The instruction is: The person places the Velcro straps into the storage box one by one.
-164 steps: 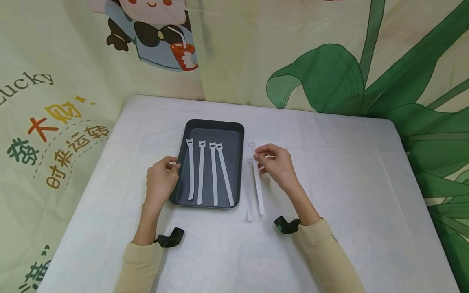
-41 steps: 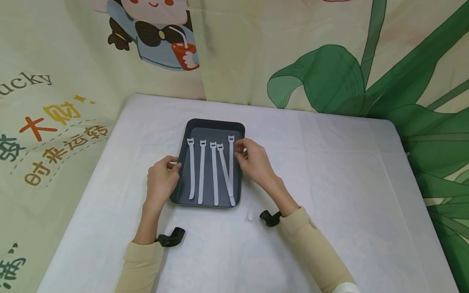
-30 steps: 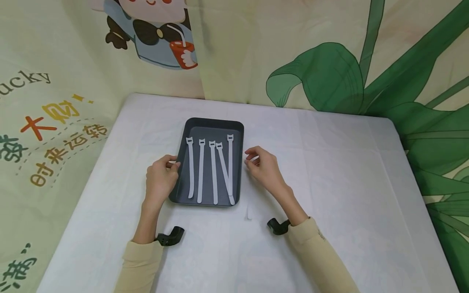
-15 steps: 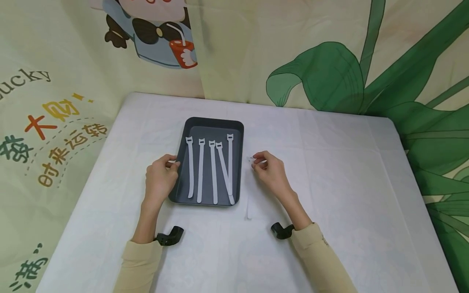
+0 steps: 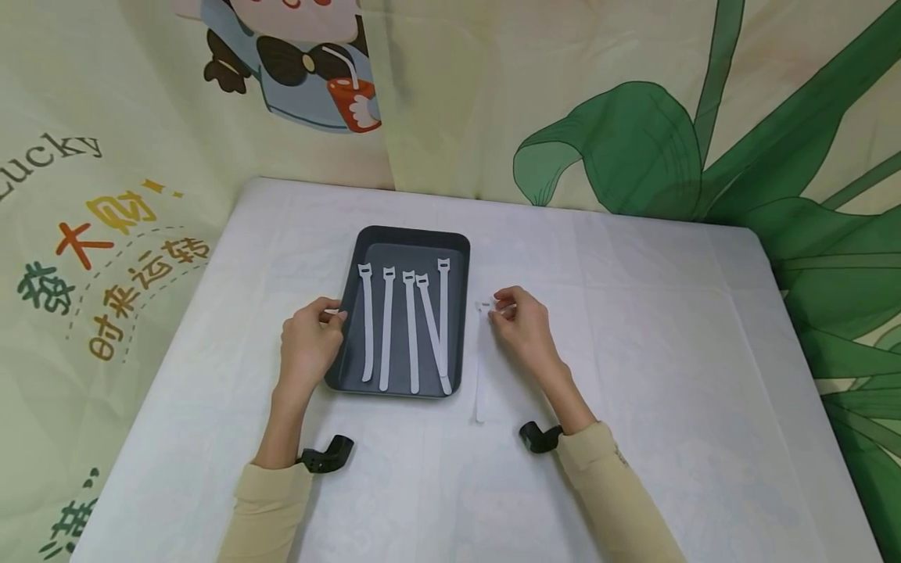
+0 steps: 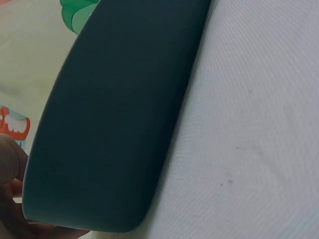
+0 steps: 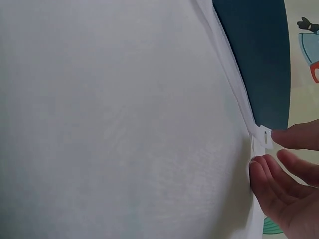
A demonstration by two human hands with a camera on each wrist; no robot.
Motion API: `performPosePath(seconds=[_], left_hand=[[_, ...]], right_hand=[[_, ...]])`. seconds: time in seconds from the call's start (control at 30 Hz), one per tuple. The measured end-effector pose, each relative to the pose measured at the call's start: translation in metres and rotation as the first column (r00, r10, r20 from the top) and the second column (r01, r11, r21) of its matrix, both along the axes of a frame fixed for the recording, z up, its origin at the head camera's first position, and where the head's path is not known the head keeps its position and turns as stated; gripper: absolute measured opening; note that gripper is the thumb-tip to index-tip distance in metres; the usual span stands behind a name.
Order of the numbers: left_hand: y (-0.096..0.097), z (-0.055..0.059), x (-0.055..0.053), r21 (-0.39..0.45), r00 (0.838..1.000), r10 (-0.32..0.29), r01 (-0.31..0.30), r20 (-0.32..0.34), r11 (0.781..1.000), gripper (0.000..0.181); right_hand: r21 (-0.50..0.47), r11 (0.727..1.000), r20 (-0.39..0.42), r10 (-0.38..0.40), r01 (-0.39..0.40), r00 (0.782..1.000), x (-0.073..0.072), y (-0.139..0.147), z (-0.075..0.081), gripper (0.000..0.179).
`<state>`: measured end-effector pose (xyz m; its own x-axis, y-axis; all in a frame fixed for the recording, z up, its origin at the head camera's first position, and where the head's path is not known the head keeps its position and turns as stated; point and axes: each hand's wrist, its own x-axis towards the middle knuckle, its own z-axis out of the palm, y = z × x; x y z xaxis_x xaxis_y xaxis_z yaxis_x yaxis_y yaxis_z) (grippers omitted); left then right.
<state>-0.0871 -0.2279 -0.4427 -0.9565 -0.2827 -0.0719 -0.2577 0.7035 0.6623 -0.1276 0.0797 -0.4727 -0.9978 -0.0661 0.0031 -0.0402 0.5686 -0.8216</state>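
Note:
My left hand (image 5: 310, 344) grips the left rim of a dark grey tray (image 5: 411, 237); in the left wrist view, its fingers (image 6: 10, 159) curl at the tray's edge. Several white hook-and-loop cable ties (image 5: 387, 332) lie lengthwise in the tray, and the two rightmost cross near their lower ends. Right of the tray, another white cable tie (image 5: 480, 367) lies on the white tablecloth. At its slotted head, my right hand (image 5: 524, 328) has its fingertips close by. A gap shows between thumb and fingers in the right wrist view, where the tie's head (image 7: 261, 135) is visible.
A white-covered table (image 5: 655, 375) spreads around the tray. Behind it hangs a printed cloth (image 5: 450, 94) with a cartoon figure and green leaves. Each wrist carries a small black camera (image 5: 328, 455).
My right hand laid one more cable tie in the tray's right side, let go and moved back right to the tie on the cloth. My left hand stays on the tray.

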Motion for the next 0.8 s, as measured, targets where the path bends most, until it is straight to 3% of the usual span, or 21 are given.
performPosePath(seconds=[0.37, 0.8], left_hand=[[0.002, 0.001, 0.001, 0.002, 1.000, -0.002, 0.002, 0.015, 1.000, 0.030], [-0.001, 0.001, 0.001, 0.008, 1.000, -0.002, 0.002, 0.012, 1.000, 0.030]], right_hand=[[0.058, 0.998, 0.040, 0.025, -0.027, 0.999, -0.007, -0.007, -0.002, 0.031], [0.015, 0.998, 0.023, 0.060, -0.060, 0.998, 0.003, -0.007, 0.001, 0.033]])
